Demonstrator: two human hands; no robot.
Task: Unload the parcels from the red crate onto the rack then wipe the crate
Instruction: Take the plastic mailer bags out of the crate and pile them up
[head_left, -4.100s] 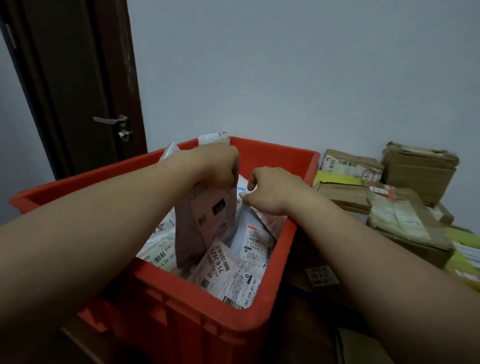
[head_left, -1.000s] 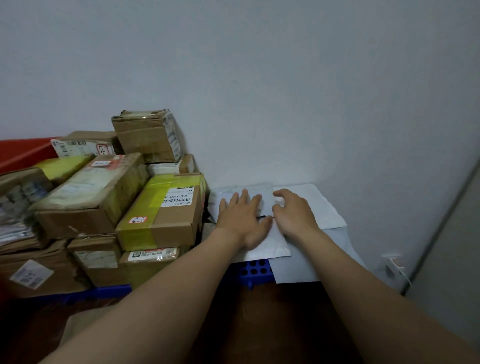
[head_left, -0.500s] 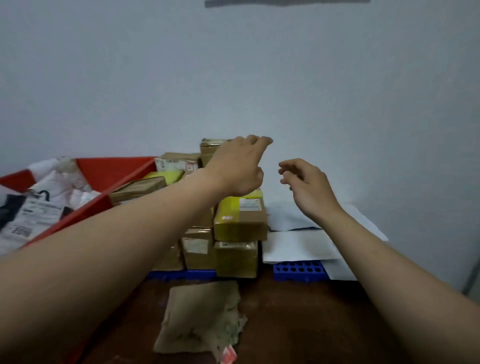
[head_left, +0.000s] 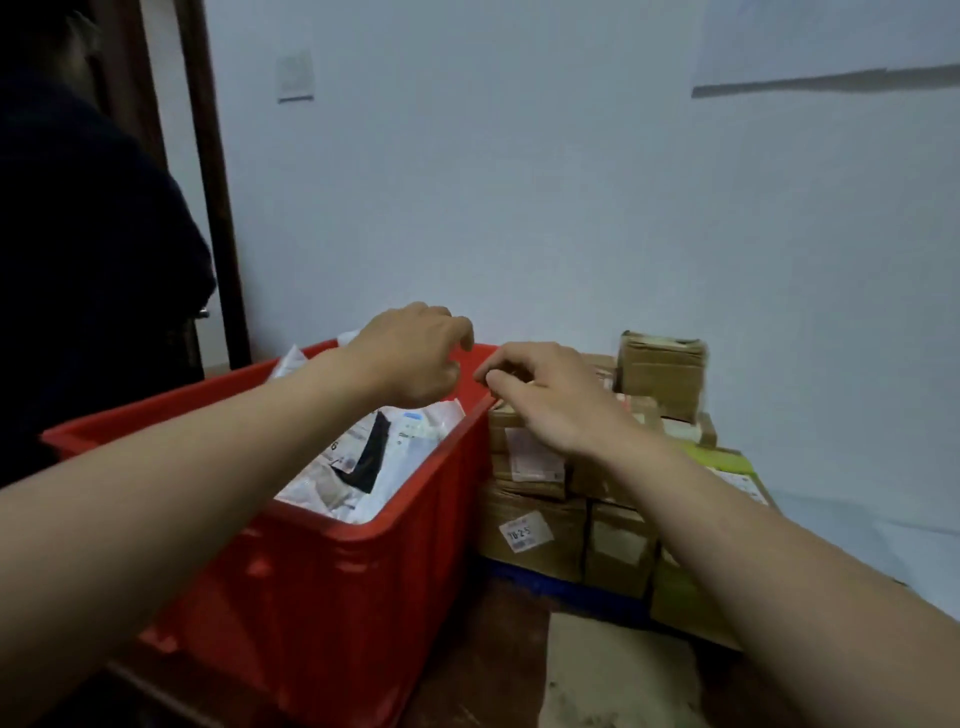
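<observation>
The red crate (head_left: 332, 587) stands at the lower left, with several white plastic parcels (head_left: 384, 457) lying inside. My left hand (head_left: 410, 353) hovers over the crate's far right corner, fingers loosely curled and holding nothing. My right hand (head_left: 545, 395) is just right of the crate's rim, above the stacked cardboard boxes (head_left: 540, 525), also loosely curled and empty. The boxes sit on a low blue rack (head_left: 566, 587). Two white parcels (head_left: 893, 530) lie flat at the rack's right end.
A dark door frame (head_left: 213, 208) and a dark shape fill the left side. The pale wall (head_left: 571, 208) runs behind everything. A crumpled brown paper (head_left: 618, 675) lies on the brown floor in front of the rack.
My view has swung left from the rack's white parcels back to the crate. Both hands lifted off the flat parcels and travelled left, now empty above the crate's corner.
</observation>
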